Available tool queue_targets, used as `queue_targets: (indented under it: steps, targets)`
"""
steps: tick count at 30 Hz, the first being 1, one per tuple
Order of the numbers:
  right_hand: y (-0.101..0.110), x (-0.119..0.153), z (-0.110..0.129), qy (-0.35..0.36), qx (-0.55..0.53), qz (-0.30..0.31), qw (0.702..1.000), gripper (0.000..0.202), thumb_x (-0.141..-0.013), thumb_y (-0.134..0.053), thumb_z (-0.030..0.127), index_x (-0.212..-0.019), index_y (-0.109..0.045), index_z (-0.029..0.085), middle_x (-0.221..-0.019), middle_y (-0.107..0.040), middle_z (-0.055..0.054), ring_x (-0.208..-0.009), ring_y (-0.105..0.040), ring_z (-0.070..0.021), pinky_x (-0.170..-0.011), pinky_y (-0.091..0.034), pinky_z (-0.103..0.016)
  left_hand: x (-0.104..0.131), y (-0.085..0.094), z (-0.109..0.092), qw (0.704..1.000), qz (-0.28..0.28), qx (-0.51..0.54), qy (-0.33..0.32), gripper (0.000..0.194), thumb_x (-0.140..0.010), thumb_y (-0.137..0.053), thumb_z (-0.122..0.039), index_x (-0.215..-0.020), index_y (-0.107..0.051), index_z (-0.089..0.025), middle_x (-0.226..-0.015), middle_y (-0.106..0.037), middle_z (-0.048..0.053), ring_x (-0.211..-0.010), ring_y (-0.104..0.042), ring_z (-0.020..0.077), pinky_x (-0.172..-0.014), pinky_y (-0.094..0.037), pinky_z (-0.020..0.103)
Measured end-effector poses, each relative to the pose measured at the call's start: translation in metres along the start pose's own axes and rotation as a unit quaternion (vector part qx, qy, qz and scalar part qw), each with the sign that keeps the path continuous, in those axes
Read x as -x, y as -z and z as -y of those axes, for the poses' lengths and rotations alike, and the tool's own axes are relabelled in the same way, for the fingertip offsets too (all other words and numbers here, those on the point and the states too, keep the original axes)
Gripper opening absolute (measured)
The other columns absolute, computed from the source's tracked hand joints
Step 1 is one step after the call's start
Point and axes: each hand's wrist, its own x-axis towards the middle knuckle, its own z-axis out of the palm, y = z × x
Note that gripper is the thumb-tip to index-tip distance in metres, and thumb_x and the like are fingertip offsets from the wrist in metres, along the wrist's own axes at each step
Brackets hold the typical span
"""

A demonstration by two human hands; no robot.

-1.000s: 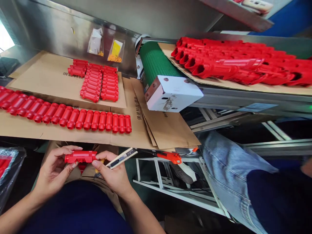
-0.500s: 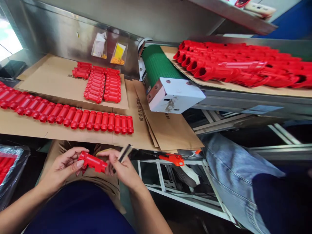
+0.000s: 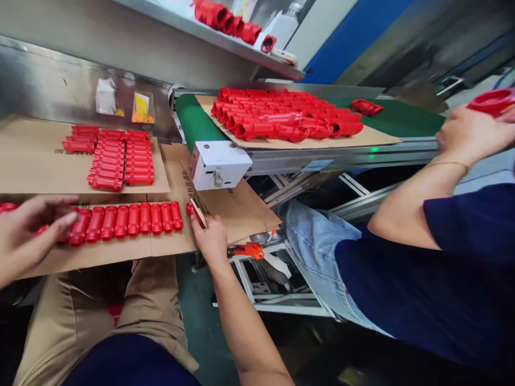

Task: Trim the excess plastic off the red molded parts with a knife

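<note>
My right hand [image 3: 210, 236] is closed round a red part [image 3: 195, 213] at the right end of a row of red tubes [image 3: 134, 220] on the cardboard. A flat, light-edged tool [image 3: 198, 212] also sits in that hand, above the part. My left hand [image 3: 34, 233] hovers over the left end of the row, its fingers apart and nothing between them. The hand covers some of the tubes there.
Stacked red tubes [image 3: 107, 161] lie on a cardboard sheet [image 3: 32, 171] behind the row. A green conveyor [image 3: 197, 120] bears more red parts [image 3: 277, 115]. At the right, a co-worker's hands [image 3: 475, 131] hold a red part.
The view has swung right. My left hand has let go of the red part and moved left over the row. My right hand has carried a red part to the row's right end.
</note>
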Motion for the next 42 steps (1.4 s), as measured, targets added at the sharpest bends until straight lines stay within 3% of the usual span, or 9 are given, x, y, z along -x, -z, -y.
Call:
queue_targets:
  steps: [8, 12, 15, 18, 22, 25, 29, 35, 42]
  targets:
    - [-0.008, 0.000, -0.001, 0.044, 0.029, 0.011, 0.999, 0.051, -0.099, -0.067, 0.059, -0.125, -0.079, 0.016, -0.113, -0.075, -0.019, -0.101, -0.075, -0.0352, -0.083, -0.054, -0.039, -0.180, 0.025, -0.001, 0.943, 0.011, -0.329, -0.056, 0.054, -0.104, -0.045, -0.035, -0.133, -0.064, 0.006, -0.128, -0.071, 0.026, -0.126, -0.063, 0.0380, -0.111, -0.045, 0.051]
    - [0.011, 0.026, -0.013, 0.106, -0.036, -0.074, 0.991, 0.059, -0.096, -0.066, 0.071, -0.120, -0.077, 0.019, -0.110, -0.077, -0.016, -0.096, -0.076, -0.0332, -0.077, -0.059, -0.040, -0.215, -0.006, 0.008, 0.929, 0.049, -0.359, -0.069, 0.032, -0.095, -0.060, -0.021, -0.116, -0.070, 0.002, -0.140, -0.064, 0.031, -0.142, -0.049, 0.0467, -0.117, -0.036, 0.058]
    - [0.035, 0.056, -0.014, 0.165, -0.175, -0.118, 0.963, 0.033, -0.104, -0.067, 0.053, -0.109, -0.079, 0.023, -0.097, -0.079, -0.009, -0.082, -0.076, -0.0242, -0.072, -0.061, -0.033, -0.215, -0.014, 0.008, 0.935, 0.049, -0.344, -0.073, 0.031, -0.100, -0.048, -0.018, -0.113, -0.068, 0.003, -0.141, -0.061, 0.035, -0.147, -0.043, 0.0506, -0.117, -0.032, 0.061]
    - [0.056, 0.076, -0.009, 0.159, -0.318, -0.080, 0.931, 0.041, -0.112, -0.055, 0.050, -0.096, -0.082, 0.023, -0.083, -0.078, -0.007, -0.071, -0.074, -0.0197, -0.061, -0.060, -0.028, -0.188, 0.003, 0.006, 0.948, 0.037, -0.308, -0.062, 0.048, -0.104, -0.046, -0.032, -0.124, -0.061, 0.008, -0.139, -0.061, 0.037, -0.139, -0.050, 0.0539, -0.112, -0.038, 0.065]
    - [0.051, 0.080, 0.007, 0.129, -0.440, 0.033, 0.888, 0.063, -0.111, -0.048, 0.063, -0.083, -0.084, 0.020, -0.077, -0.078, -0.009, -0.066, -0.075, -0.0189, -0.056, -0.060, -0.026, -0.096, 0.026, -0.001, 0.984, 0.044, -0.173, -0.008, 0.061, -0.098, -0.051, -0.057, -0.128, -0.064, -0.006, -0.104, -0.079, 0.017, -0.089, -0.074, 0.0327, -0.080, -0.059, 0.042]
    - [0.022, 0.087, 0.029, 0.020, -0.502, 0.216, 0.837, 0.054, -0.105, -0.058, 0.066, -0.094, -0.081, 0.019, -0.065, -0.070, -0.003, -0.038, -0.056, -0.0091, -0.034, -0.038, -0.018, -0.003, 0.011, -0.014, 0.985, 0.095, 0.130, 0.058, 0.048, -0.084, -0.078, -0.059, -0.113, -0.081, -0.021, -0.110, -0.084, 0.012, -0.097, -0.077, 0.0322, -0.084, -0.061, 0.036]
    - [-0.006, 0.105, 0.061, 0.032, -0.469, 0.341, 0.814, 0.036, -0.086, -0.087, 0.051, -0.101, -0.078, 0.020, -0.066, -0.065, 0.004, -0.042, -0.049, -0.0068, -0.039, -0.039, -0.018, 0.087, -0.028, -0.030, 0.922, 0.189, 0.287, 0.177, 0.032, -0.084, -0.085, -0.049, -0.108, -0.086, -0.028, -0.108, -0.085, 0.010, -0.094, -0.079, 0.0290, -0.081, -0.062, 0.032]
    - [-0.012, 0.125, 0.064, 0.115, -0.403, 0.327, 0.847, 0.017, -0.094, -0.071, 0.032, -0.084, -0.073, 0.019, -0.071, -0.066, 0.001, -0.062, -0.057, -0.0122, -0.057, -0.045, -0.023, 0.129, -0.050, -0.023, 0.900, 0.068, 0.325, 0.282, 0.038, -0.076, -0.092, -0.055, -0.093, -0.081, -0.023, -0.075, -0.074, 0.002, -0.064, -0.059, 0.0138, -0.058, -0.046, 0.021]
    - [-0.021, 0.146, 0.051, 0.164, -0.369, 0.252, 0.879, 0.019, -0.098, -0.065, 0.031, -0.084, -0.071, 0.019, -0.068, -0.063, 0.002, -0.059, -0.055, -0.0125, -0.057, -0.041, -0.024, 0.136, -0.060, -0.021, 0.926, -0.007, 0.298, 0.232, 0.035, -0.095, -0.074, -0.056, -0.086, -0.073, -0.023, -0.068, -0.058, -0.002, -0.060, -0.046, 0.0121, -0.056, -0.042, 0.021]
